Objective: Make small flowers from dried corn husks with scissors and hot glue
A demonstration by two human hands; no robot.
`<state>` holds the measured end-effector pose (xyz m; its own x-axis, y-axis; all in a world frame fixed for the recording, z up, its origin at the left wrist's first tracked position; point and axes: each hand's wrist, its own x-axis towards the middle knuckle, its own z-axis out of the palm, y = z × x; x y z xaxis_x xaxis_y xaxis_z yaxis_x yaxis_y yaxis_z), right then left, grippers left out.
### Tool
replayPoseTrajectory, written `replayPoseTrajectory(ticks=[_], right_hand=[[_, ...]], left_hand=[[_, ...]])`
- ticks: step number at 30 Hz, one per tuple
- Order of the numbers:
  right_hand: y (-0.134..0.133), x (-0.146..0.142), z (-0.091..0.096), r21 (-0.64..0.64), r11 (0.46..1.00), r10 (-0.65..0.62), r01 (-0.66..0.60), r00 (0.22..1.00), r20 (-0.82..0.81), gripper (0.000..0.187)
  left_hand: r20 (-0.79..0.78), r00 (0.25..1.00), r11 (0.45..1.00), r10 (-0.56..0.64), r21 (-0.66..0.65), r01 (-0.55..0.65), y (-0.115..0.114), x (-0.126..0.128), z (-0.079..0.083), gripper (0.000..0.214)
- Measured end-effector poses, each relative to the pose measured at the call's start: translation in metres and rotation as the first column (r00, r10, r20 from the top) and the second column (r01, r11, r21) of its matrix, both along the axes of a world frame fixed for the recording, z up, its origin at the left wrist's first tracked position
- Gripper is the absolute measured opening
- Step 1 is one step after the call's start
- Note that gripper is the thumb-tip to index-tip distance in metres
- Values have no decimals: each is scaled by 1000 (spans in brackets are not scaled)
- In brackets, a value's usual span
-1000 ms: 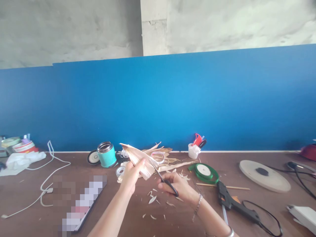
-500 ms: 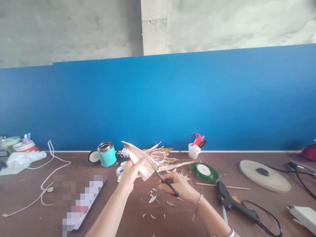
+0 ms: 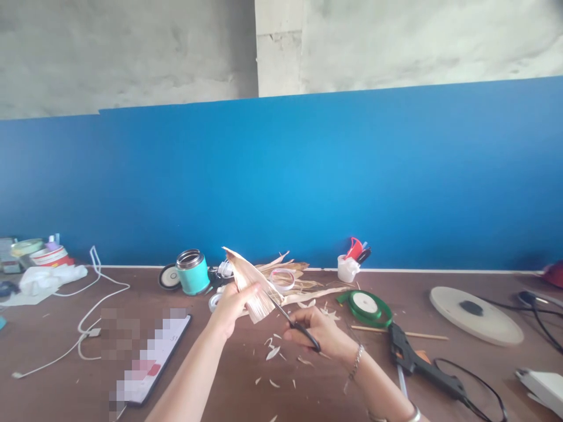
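Observation:
My left hand [image 3: 231, 306] pinches a broad, pale dried husk [image 3: 250, 278], thumb across its face, its pointed tip up and to the left. My right hand [image 3: 312, 331] is closed round the dark handles of a pair of scissors [image 3: 303, 333]. The blades lie at the husk's right edge; whether they are parted I cannot tell. Below the hands, small pale cuttings [image 3: 272, 353] are scattered on the brown table [image 3: 237, 387]. Behind the husk lies a heap of dried husks [image 3: 303, 275] with a ring of tape [image 3: 282, 279] on it.
Right of my hands lie a green ribbon roll [image 3: 369, 308], a thin stick [image 3: 424, 336], a black glue gun [image 3: 417, 360] and a round pale disc [image 3: 477, 316]. A white cup of pens [image 3: 347, 268] stands behind. To the left are a turquoise jar [image 3: 193, 275], a phone [image 3: 153, 363] and a white cable [image 3: 83, 316].
The view has shifted slightly, so the scene sits a little further right. The husk tilts a bit more upright in my left hand, while the scissors stay at its right edge.

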<state>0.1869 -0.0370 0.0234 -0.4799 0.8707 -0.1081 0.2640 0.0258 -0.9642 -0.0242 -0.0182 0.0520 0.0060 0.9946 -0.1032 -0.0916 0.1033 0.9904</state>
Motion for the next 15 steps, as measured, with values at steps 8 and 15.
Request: replayPoseTrajectory(ticks=[8,15], right_hand=[[0,3,0,-14,1000,25,-25,1000,7,32],[-2,6,7,-21,998,67,-66,996,61,36]], left_hand=[[-53,998,999,-44,-6,44,-1,-4,3,44],[-72,995,997,-76,-40,73,1,-6,2,47]])
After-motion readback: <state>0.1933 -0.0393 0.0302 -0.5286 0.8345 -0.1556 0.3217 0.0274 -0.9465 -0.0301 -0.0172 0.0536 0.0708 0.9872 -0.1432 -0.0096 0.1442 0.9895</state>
